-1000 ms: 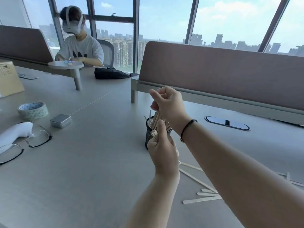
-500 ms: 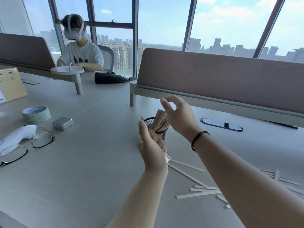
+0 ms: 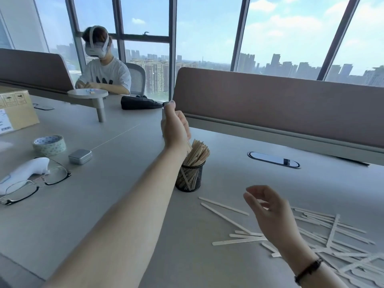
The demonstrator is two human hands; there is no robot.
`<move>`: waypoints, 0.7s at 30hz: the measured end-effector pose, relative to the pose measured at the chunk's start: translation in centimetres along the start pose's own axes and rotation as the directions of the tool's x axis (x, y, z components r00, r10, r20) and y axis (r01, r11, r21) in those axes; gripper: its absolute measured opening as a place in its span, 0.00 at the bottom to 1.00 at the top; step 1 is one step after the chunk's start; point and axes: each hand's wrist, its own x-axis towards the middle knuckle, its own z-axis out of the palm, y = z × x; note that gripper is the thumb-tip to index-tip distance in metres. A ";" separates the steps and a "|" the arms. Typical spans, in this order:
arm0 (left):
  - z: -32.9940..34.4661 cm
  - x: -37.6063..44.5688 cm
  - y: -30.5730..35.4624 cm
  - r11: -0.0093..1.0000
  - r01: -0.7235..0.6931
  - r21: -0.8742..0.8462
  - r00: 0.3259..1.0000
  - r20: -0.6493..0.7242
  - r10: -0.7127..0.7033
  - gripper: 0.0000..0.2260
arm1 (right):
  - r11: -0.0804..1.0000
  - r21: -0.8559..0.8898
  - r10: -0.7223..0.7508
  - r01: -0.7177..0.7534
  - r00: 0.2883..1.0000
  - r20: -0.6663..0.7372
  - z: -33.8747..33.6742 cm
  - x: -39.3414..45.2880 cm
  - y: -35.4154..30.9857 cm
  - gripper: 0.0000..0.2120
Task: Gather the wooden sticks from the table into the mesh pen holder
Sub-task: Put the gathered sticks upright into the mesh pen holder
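Note:
A black mesh pen holder (image 3: 188, 178) stands mid-table, packed with a fan of wooden sticks (image 3: 197, 151). My left hand (image 3: 174, 127) is raised just above and left of the holder, with its fingers curled shut. One thin stick runs from under the hand down into the bundle. My right hand (image 3: 268, 213) hovers low to the right of the holder, fingers loosely apart and holding nothing. Under and beyond the right hand, several loose flat wooden sticks (image 3: 315, 225) lie scattered on the grey table (image 3: 124, 183).
At the left lie a tape roll (image 3: 49, 144), a small metal tin (image 3: 80, 156), glasses (image 3: 37, 183), a white controller (image 3: 22, 171) and a cardboard box (image 3: 14, 109). A brown desk divider (image 3: 270, 104) and an oval cable port (image 3: 273, 160) lie behind. A person in a headset (image 3: 104, 75) sits far left.
The bundle of sticks has gone from my hands into the holder. My right hand dropped away to the right over the loose sticks. My left hand rose above the holder.

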 end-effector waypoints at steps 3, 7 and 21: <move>0.0 0.7 -1.8 0.989 0.031 0.145 0.999 0.020 -0.034 0.20 | 1.000 -0.015 -0.017 0.017 1.000 0.020 -0.5 -0.3 -0.1 0.03; -0.4 2.4 -3.7 0.813 -0.073 0.577 0.991 0.134 -0.006 0.12 | 0.995 -0.102 0.016 -0.011 0.998 0.053 -0.6 -1.0 1.0 0.03; -0.9 -8.1 -5.8 0.171 -0.866 0.471 0.499 0.839 0.217 0.21 | 0.806 -0.574 0.151 0.145 0.888 0.435 -7.5 -0.2 3.3 0.37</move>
